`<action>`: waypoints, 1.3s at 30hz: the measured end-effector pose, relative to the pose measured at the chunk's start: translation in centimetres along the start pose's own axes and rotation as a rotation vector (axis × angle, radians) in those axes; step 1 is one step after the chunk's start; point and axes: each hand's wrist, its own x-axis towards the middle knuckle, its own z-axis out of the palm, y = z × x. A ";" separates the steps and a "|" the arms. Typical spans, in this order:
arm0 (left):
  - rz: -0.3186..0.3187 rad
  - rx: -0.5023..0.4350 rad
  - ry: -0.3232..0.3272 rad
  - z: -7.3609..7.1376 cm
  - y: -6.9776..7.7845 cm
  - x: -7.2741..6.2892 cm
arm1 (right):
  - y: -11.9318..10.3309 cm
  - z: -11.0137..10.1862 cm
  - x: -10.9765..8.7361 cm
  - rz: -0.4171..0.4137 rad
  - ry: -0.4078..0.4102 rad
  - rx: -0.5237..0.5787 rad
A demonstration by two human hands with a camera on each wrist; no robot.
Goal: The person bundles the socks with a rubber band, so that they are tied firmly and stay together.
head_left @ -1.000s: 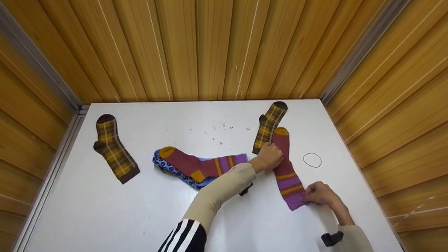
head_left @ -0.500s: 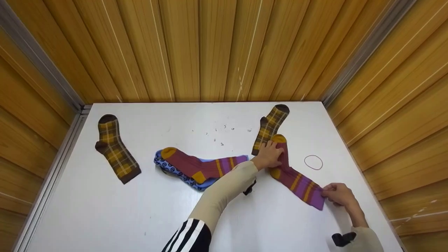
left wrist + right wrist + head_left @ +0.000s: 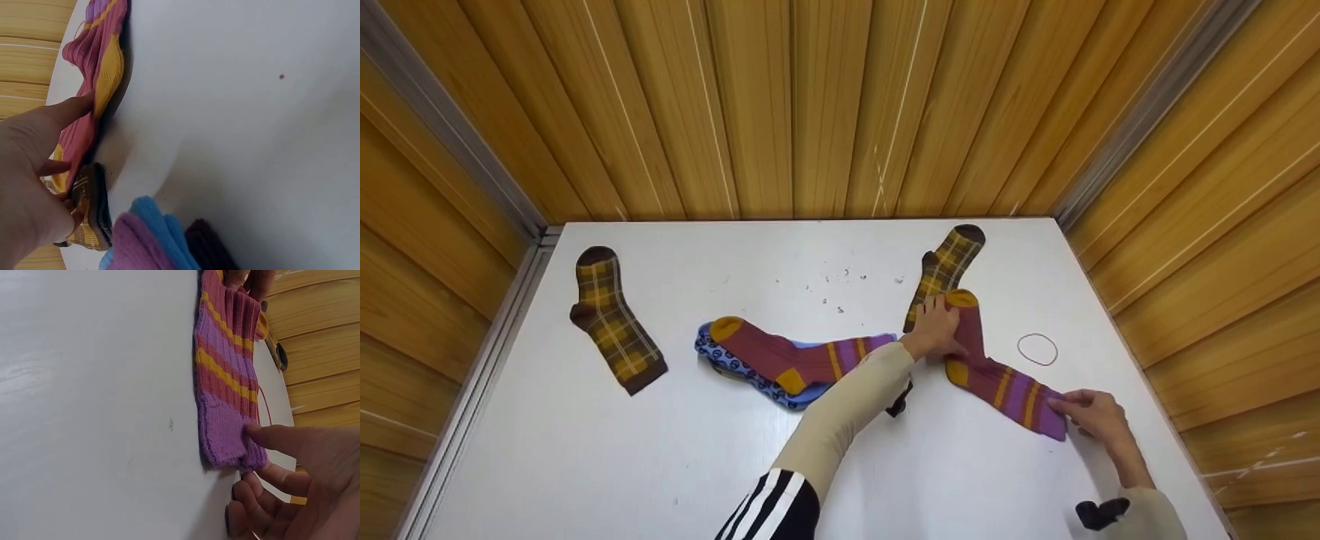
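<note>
A dark red sock (image 3: pixel 1012 394) with mustard heel and toe and a purple striped cuff lies bent on the white table. My left hand (image 3: pixel 934 330) is spread along the left edge of its foot; in the left wrist view the thumb touches the sock beside the yellow heel. At the cuff, my right hand (image 3: pixel 1101 417) pinches the purple edge, thumb on top in the right wrist view. A brown and yellow plaid sock (image 3: pixel 954 259) lies just behind, partly covered by the left hand.
A matching red sock (image 3: pixel 769 360) rests on blue patterned socks (image 3: pixel 746 379), left of the left forearm. Another plaid sock (image 3: pixel 619 322) lies at far left. A thin loop (image 3: pixel 1037 349) sits right of the red sock. Wooden panels (image 3: pixel 810 112) wall the table in.
My right hand has moved right with the cuff, so the red sock bends at the heel, which now shows. The left hand's fingers have spread out over the foot.
</note>
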 end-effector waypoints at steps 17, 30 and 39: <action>-0.119 -1.119 0.426 -3.5 -4.5 -0.6 | -2.2 0.3 0.3 0.011 -0.078 0.194; -0.205 -1.448 0.523 -6.2 -6.6 -2.2 | -5.5 -0.7 0.1 -0.037 -0.122 0.312; -0.259 -1.674 0.433 -8.3 -11.8 -5.3 | -8.9 0.8 0.2 -0.111 -0.231 0.412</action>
